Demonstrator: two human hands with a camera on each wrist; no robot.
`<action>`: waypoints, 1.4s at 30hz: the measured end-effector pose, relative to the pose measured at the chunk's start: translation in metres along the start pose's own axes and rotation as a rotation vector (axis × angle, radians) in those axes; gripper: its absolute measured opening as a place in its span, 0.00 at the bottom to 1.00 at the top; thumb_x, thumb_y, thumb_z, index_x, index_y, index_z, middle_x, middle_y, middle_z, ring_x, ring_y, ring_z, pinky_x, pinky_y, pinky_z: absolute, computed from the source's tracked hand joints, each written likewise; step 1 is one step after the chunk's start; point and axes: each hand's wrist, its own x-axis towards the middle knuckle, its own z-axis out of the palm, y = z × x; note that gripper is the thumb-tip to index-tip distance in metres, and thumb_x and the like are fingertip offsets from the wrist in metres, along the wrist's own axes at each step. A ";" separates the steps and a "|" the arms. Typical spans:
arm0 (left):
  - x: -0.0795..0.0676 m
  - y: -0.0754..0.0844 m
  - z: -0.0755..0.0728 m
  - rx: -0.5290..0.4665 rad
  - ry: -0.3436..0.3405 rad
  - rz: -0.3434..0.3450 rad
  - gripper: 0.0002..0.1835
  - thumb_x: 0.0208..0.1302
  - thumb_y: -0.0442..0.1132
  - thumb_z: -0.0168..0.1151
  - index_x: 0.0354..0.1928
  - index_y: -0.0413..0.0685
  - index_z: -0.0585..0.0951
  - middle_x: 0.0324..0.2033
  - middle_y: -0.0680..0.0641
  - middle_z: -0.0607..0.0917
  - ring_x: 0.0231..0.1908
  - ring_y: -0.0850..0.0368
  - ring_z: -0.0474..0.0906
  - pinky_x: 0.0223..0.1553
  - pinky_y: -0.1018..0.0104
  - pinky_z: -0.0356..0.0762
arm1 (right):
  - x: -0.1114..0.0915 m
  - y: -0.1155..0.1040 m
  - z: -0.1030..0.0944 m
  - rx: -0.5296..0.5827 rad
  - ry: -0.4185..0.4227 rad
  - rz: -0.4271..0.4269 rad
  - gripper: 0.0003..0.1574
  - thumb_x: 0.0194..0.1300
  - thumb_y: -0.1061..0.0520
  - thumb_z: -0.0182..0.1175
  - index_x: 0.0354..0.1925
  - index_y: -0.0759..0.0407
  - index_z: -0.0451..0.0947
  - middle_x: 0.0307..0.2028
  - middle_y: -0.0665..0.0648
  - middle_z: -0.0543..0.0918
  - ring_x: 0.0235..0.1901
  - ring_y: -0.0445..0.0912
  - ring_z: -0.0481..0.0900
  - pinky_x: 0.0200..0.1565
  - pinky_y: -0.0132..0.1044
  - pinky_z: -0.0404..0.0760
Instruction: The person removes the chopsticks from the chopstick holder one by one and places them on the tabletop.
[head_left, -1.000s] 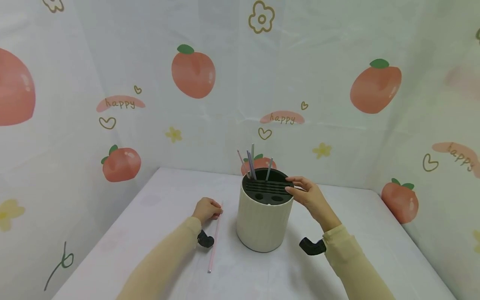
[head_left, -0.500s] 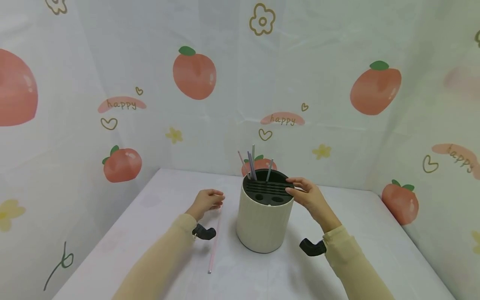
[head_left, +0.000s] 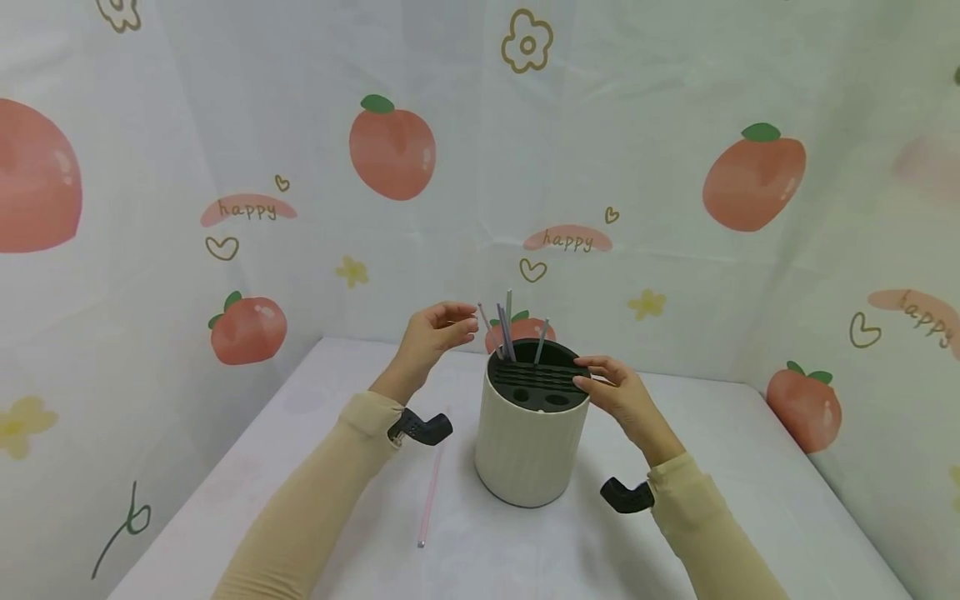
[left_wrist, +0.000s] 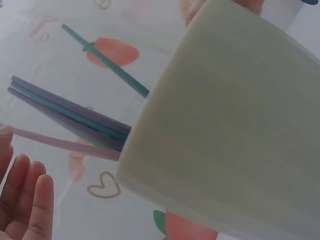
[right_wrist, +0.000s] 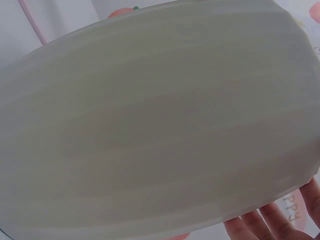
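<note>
Largest on my remote feed was the white table point(head_left: 517, 550), and near its middle, upright, the cream ribbed pen holder point(head_left: 528, 446) with its black slotted insert point(head_left: 536, 375). From the holder's centre, the right hand point(head_left: 626, 400) sat at two o'clock, its fingers and thumb bent over the rim in a hold that I read as steadying. The left hand point(head_left: 429, 346) hung in the air at about ten o'clock, finger and thumb tips apart; I saw no pinch, and I could not tell whether a fingertip touched anything.

Just beside those tips was the upper end of a slim pink stick point(head_left: 489, 327), standing in the holder's rear compartment and leaning out toward eleven o'clock. To its right stood a tight bundle of purple and teal sticks point(left_wrist: 70, 107), then a lone teal stick point(left_wrist: 105, 60), apart from the rest. A second, paler pink stick point(head_left: 431, 500) lay on the table at eight o'clock, untouched.

I judged the step in hand to be a left-hand reach for the standing pink stick. To my mind, the next move called for a light pinch near its upper end, clear of the bundle, with the holder kept steady.
</note>
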 end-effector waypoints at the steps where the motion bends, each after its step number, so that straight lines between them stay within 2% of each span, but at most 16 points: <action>1: 0.000 0.000 0.002 0.007 -0.008 0.012 0.18 0.64 0.31 0.63 0.54 0.29 0.75 0.38 0.55 0.82 0.39 0.63 0.81 0.47 0.68 0.82 | 0.000 0.001 0.000 0.001 0.000 0.000 0.31 0.68 0.56 0.60 0.63 0.69 0.66 0.55 0.60 0.72 0.47 0.36 0.79 0.51 0.27 0.78; 8: -0.001 -0.009 0.012 0.056 -0.050 0.018 0.16 0.63 0.32 0.64 0.51 0.31 0.77 0.38 0.57 0.82 0.42 0.63 0.79 0.53 0.61 0.80 | 0.000 0.002 -0.002 -0.014 -0.001 0.013 0.31 0.67 0.53 0.61 0.63 0.65 0.67 0.57 0.59 0.71 0.49 0.38 0.77 0.53 0.29 0.77; 13: 0.000 -0.012 0.017 0.050 -0.048 0.007 0.17 0.63 0.30 0.63 0.52 0.27 0.75 0.40 0.49 0.84 0.40 0.62 0.80 0.54 0.57 0.80 | 0.000 0.001 -0.002 -0.033 -0.010 0.021 0.32 0.68 0.52 0.61 0.64 0.64 0.66 0.60 0.62 0.69 0.54 0.42 0.74 0.58 0.37 0.76; 16: 0.000 -0.013 0.019 0.024 -0.050 0.003 0.17 0.64 0.28 0.62 0.52 0.26 0.75 0.39 0.49 0.83 0.40 0.61 0.81 0.52 0.59 0.81 | 0.000 0.000 -0.002 -0.037 -0.015 0.023 0.33 0.68 0.52 0.60 0.65 0.65 0.65 0.61 0.64 0.68 0.57 0.45 0.73 0.60 0.39 0.75; 18: 0.000 -0.014 0.020 0.004 -0.053 0.004 0.16 0.64 0.27 0.61 0.51 0.26 0.75 0.36 0.52 0.83 0.39 0.61 0.81 0.53 0.58 0.81 | 0.000 -0.001 -0.002 -0.035 -0.016 0.027 0.33 0.68 0.52 0.60 0.65 0.65 0.65 0.61 0.64 0.67 0.57 0.46 0.72 0.60 0.39 0.75; 19: 0.000 -0.015 0.020 0.000 -0.056 0.008 0.15 0.63 0.27 0.61 0.50 0.26 0.75 0.35 0.56 0.83 0.39 0.62 0.81 0.53 0.58 0.81 | 0.000 -0.001 -0.002 -0.033 -0.017 0.029 0.33 0.68 0.52 0.60 0.65 0.65 0.65 0.61 0.64 0.67 0.57 0.46 0.72 0.60 0.39 0.75; 25: 0.003 -0.014 0.020 0.001 -0.050 0.046 0.10 0.63 0.28 0.63 0.45 0.33 0.78 0.35 0.56 0.82 0.38 0.64 0.81 0.49 0.64 0.82 | -0.001 -0.001 -0.002 -0.021 -0.013 0.035 0.33 0.68 0.53 0.60 0.65 0.65 0.65 0.61 0.63 0.67 0.54 0.42 0.75 0.61 0.40 0.74; 29: 0.009 0.002 0.018 -0.075 -0.007 0.113 0.07 0.63 0.26 0.61 0.39 0.44 0.80 0.36 0.57 0.82 0.39 0.64 0.81 0.46 0.68 0.82 | -0.001 -0.001 -0.002 -0.026 -0.011 0.036 0.33 0.68 0.52 0.60 0.65 0.65 0.65 0.61 0.63 0.67 0.55 0.42 0.74 0.62 0.41 0.74; 34: 0.021 0.046 0.007 -0.285 0.099 0.271 0.12 0.62 0.24 0.60 0.35 0.51 0.81 0.35 0.54 0.84 0.35 0.63 0.81 0.44 0.70 0.83 | -0.001 0.000 -0.002 -0.033 -0.009 0.031 0.32 0.68 0.53 0.60 0.65 0.65 0.65 0.62 0.64 0.67 0.57 0.46 0.73 0.60 0.38 0.75; 37: 0.024 0.071 -0.004 -0.355 0.170 0.360 0.10 0.63 0.26 0.61 0.37 0.50 0.82 0.35 0.52 0.82 0.35 0.62 0.79 0.42 0.70 0.83 | -0.001 0.000 -0.002 -0.033 -0.004 0.032 0.32 0.68 0.53 0.61 0.64 0.64 0.66 0.62 0.63 0.67 0.57 0.46 0.72 0.60 0.38 0.75; 40: 0.023 0.083 -0.019 -0.351 0.223 0.375 0.08 0.64 0.27 0.61 0.39 0.49 0.81 0.36 0.51 0.80 0.35 0.61 0.79 0.42 0.70 0.83 | -0.001 0.000 -0.002 -0.033 -0.006 0.035 0.32 0.68 0.53 0.61 0.64 0.64 0.66 0.62 0.63 0.67 0.58 0.46 0.72 0.61 0.39 0.74; 42: 0.021 0.079 -0.029 -0.309 0.256 0.331 0.08 0.64 0.28 0.60 0.39 0.50 0.82 0.35 0.52 0.79 0.35 0.62 0.79 0.41 0.71 0.83 | -0.001 0.000 -0.001 -0.034 -0.006 0.033 0.32 0.68 0.53 0.61 0.64 0.64 0.66 0.62 0.63 0.67 0.58 0.47 0.72 0.60 0.39 0.74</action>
